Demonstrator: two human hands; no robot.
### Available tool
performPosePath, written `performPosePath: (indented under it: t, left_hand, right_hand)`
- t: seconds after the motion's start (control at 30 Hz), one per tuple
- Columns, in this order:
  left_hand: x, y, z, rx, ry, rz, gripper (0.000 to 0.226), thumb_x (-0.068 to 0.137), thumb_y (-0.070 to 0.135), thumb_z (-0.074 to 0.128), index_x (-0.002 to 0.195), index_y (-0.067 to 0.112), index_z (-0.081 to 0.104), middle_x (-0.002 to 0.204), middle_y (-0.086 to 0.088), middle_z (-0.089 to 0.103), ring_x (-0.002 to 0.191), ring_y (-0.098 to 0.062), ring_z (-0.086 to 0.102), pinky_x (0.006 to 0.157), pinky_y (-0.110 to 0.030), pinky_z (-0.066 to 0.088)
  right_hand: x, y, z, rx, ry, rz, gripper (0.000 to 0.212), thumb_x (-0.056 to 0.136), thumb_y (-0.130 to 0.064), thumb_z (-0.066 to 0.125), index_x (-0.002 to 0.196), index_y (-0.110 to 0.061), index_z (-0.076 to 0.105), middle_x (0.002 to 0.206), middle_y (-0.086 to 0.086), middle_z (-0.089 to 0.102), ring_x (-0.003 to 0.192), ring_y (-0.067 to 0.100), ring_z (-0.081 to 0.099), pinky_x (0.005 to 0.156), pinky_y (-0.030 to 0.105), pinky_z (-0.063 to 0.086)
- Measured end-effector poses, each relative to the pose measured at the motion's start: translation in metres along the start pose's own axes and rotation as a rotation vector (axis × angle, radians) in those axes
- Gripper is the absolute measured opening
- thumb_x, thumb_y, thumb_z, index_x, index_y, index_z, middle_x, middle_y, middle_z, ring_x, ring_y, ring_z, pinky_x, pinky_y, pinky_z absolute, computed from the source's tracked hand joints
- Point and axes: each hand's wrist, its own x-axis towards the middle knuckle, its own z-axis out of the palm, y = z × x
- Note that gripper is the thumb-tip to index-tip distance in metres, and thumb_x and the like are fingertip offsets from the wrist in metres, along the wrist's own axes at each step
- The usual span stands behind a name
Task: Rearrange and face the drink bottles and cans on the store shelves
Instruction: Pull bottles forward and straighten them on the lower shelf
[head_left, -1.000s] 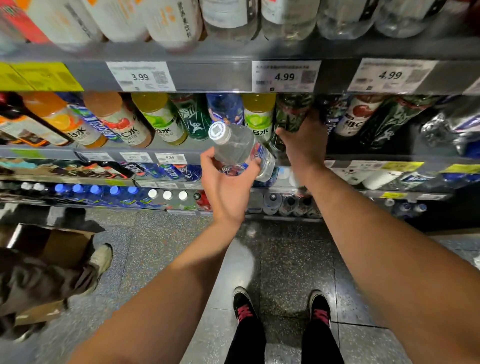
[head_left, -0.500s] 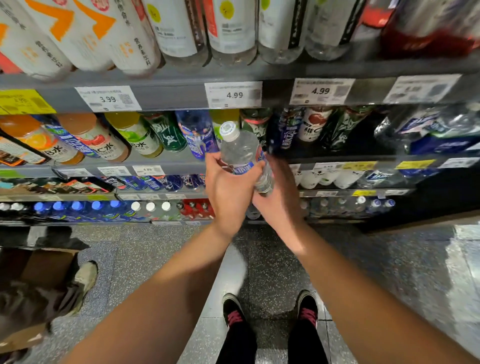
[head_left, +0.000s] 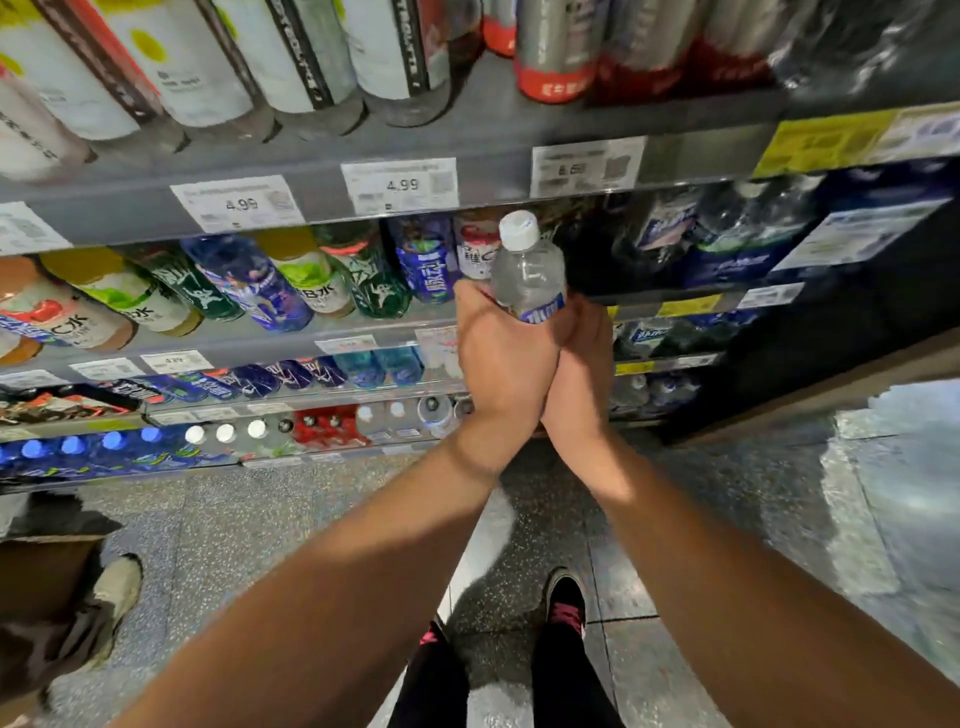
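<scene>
The left hand (head_left: 501, 358) is wrapped around the lower body of a clear water bottle (head_left: 527, 278), which stands upright with its white cap (head_left: 518, 230) up, before the shelf edge (head_left: 467, 171). The right hand (head_left: 584, 364) presses against the left and cups the bottle's base.

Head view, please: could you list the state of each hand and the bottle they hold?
Clear plastic water bottle with white cap: capped, near upright, held off the shelf.
Left hand: wrapped around the bottle's lower body.
Right hand: pressed against the bottle's base, beside the left.
</scene>
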Motion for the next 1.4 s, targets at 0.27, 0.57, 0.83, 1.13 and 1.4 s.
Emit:
performPosePath:
  t: [0.27, 0.57, 0.83, 1.13, 1.4]
  left_hand:
    - [0.022, -0.022, 0.042, -0.19, -0.08, 0.055, 0.048, 0.082, 0.04, 0.08, 0.115, 0.017, 0.054, 0.104, 0.002, 0.055, 0.091, 0.001, 0.054, 0.089, -0.019, 0.047]
    - [0.057, -0.023, 0.08, 0.058, 0.097, 0.027, 0.07, 0.077, 0.024, 0.083, 0.136, 0.008, 0.047, 0.136, -0.005, 0.053, 0.124, -0.018, 0.051, 0.088, -0.012, 0.031]
    - [0.068, -0.028, 0.098, 0.149, 0.211, 0.012, 0.062, 0.072, 0.034, 0.087, 0.12, 0.009, 0.056, 0.119, -0.004, 0.063, 0.111, -0.021, 0.059, 0.085, -0.025, 0.044]
    - [0.071, -0.023, 0.101, 0.179, 0.217, -0.03, 0.065, 0.07, 0.043, 0.088, 0.116, 0.008, 0.058, 0.12, -0.005, 0.062, 0.11, -0.022, 0.058, 0.079, -0.023, 0.037]
    - [0.073, -0.016, 0.111, 0.136, 0.27, -0.103, 0.061, 0.071, 0.038, 0.088, 0.112, 0.007, 0.057, 0.12, -0.006, 0.056, 0.11, -0.026, 0.057, 0.085, -0.034, 0.043]
  right_hand:
    - [0.06, 0.038, -0.018, -0.034, 0.108, 0.182, 0.074, 0.079, -0.038, 0.07, 0.129, 0.011, 0.05, 0.126, 0.028, 0.058, 0.126, 0.042, 0.051, 0.111, 0.009, 0.01]
    - [0.096, 0.055, -0.002, 0.011, 0.136, 0.194, 0.089, 0.071, -0.047, 0.084, 0.136, 0.004, 0.05, 0.131, 0.022, 0.057, 0.122, 0.034, 0.057, 0.099, 0.034, 0.044]
    - [0.113, 0.057, 0.015, 0.205, 0.208, 0.295, 0.068, 0.067, -0.03, 0.086, 0.122, -0.002, 0.057, 0.114, 0.016, 0.063, 0.103, 0.028, 0.062, 0.089, 0.036, 0.053]
    - [0.101, 0.066, 0.012, 0.093, 0.228, 0.21, 0.076, 0.069, -0.033, 0.086, 0.127, 0.003, 0.054, 0.12, 0.018, 0.061, 0.113, 0.033, 0.059, 0.095, 0.037, 0.049]
    - [0.058, 0.086, -0.003, 0.138, 0.301, 0.149, 0.046, 0.087, -0.034, 0.071, 0.113, 0.002, 0.061, 0.106, 0.014, 0.063, 0.101, 0.028, 0.06, 0.086, 0.029, 0.047]
